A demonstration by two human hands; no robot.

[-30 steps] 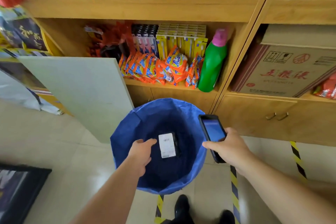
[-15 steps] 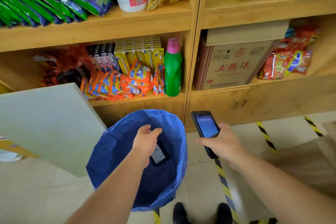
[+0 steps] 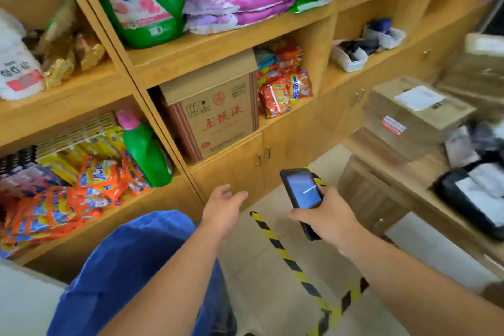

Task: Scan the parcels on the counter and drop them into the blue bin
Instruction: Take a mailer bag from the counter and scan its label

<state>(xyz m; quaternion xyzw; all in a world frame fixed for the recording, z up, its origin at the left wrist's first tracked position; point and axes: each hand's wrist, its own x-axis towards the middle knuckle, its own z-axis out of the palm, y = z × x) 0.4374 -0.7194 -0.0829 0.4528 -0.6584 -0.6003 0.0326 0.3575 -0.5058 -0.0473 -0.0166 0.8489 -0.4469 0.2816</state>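
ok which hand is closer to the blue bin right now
Left. The left hand, empty and open, hovers just past the blue bin rim, its forearm crossing over it. The right hand holds the scanner farther right, over the floor.

I face tall wooden shelving (image 3: pixel 223 43) with cupboard doors (image 3: pixel 231 169) beneath, above a pale tiled floor (image 3: pixel 272 267) crossed by yellow-and-black hazard tape (image 3: pixel 283 252), with a wooden counter (image 3: pixel 403 174) at right.

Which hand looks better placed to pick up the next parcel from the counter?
Probably the left hand: it is open and holds nothing. The right hand grips the scanner, though it is nearer the cardboard parcel on the counter.
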